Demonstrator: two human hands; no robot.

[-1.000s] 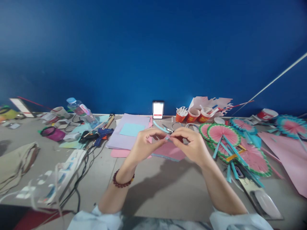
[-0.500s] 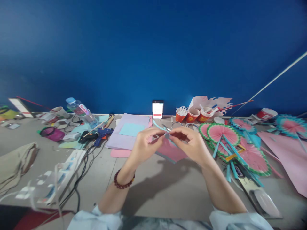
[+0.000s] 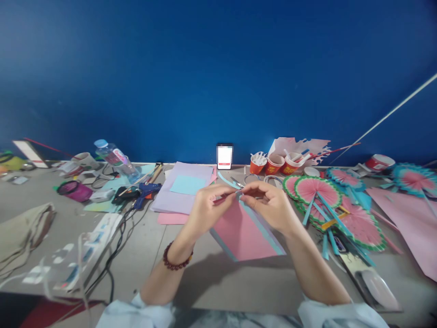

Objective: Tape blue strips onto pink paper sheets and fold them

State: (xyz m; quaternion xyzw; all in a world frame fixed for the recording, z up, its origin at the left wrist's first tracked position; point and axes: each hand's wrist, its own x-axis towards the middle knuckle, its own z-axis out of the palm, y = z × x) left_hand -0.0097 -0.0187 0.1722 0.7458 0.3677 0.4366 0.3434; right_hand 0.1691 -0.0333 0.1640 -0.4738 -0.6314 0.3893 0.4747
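Between my two hands hangs a pink sheet of paper (image 3: 244, 232) with blue-green strips along its sides. Thumb and fingers of my left hand (image 3: 211, 205) pinch its far end near the middle. My right hand (image 3: 268, 202) pinches the same end just beside it, the fingertips almost meeting. The near end of the sheet spreads toward me above the table. Fingers cover the pinched end, so any fold there is hidden. Just beyond my fingers lie a blue paper strip (image 3: 228, 180) and what looks like a pair of scissors (image 3: 238, 182).
Purple sheets (image 3: 170, 196) with a blue piece (image 3: 187, 184) lie left. A glue gun (image 3: 146, 193), a bottle (image 3: 118, 159) and a power strip (image 3: 88, 255) stand farther left. Red cups (image 3: 275, 164), watermelon-patterned paper fans (image 3: 317, 191) and a computer mouse (image 3: 377, 289) are right. A phone (image 3: 224, 157) leans at the wall.
The pink sheet has swung down and opened toward me, showing much more of its face and both blue-green edges. Both hands stay nearly in place, still pinching.
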